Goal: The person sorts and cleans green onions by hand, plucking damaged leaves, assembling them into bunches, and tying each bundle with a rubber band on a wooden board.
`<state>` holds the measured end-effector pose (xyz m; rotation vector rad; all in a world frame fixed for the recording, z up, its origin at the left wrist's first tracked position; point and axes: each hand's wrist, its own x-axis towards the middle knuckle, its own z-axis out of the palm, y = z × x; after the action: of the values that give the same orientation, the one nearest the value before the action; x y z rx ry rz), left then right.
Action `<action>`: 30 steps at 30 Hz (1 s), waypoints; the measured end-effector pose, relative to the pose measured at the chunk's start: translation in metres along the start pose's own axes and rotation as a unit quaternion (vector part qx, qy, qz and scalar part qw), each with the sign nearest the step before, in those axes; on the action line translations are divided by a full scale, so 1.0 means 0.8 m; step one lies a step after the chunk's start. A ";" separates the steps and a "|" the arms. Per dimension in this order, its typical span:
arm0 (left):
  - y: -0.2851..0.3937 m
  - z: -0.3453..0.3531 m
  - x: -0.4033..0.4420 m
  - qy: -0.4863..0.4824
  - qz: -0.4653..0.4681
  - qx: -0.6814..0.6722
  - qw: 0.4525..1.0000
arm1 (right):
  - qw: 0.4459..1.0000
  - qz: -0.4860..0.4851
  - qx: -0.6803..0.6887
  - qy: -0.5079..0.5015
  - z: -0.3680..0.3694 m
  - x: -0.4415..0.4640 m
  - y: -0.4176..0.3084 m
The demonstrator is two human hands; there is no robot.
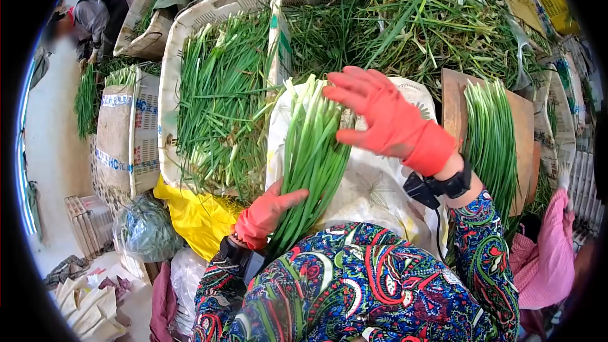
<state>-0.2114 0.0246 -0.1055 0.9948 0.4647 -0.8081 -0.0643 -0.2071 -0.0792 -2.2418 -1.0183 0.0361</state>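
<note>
A bunch of garlic chives lies across my lap, pale cut ends up and green leaves down. My left hand, in a red rubber glove, holds its lower part, with the thumb across the leaves and the other fingers hidden behind. Beside the pale ends, my right hand, gloved the same, is open with fingers apart and nothing in it. Some fingertips come close to the stems; whether they touch I cannot tell. A whitish patterned cloth covers my lap beneath the bunch.
A white plastic crate of loose chives stands ahead to the left. A heap of chives spreads ahead to the right. On a brown board at right lies another bunch. A yellow bag sits by my left arm. Another person bends at far left.
</note>
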 end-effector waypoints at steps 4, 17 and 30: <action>-0.014 -0.012 -0.002 0.007 -0.049 -0.129 0.990 | 0.995 -0.006 -0.091 -0.036 0.026 0.004 -0.011; -0.008 0.014 -0.016 0.050 -0.008 -0.090 0.995 | 0.962 0.080 0.090 -0.245 0.020 0.016 -0.006; 0.005 0.018 -0.004 0.020 0.049 -0.022 0.998 | 0.979 -0.122 -0.156 0.040 0.019 0.053 0.026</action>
<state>-0.2100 0.0144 -0.0941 0.9873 0.4630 -0.6875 -0.0256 -0.1794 -0.0933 -2.3506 -1.3223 -0.3403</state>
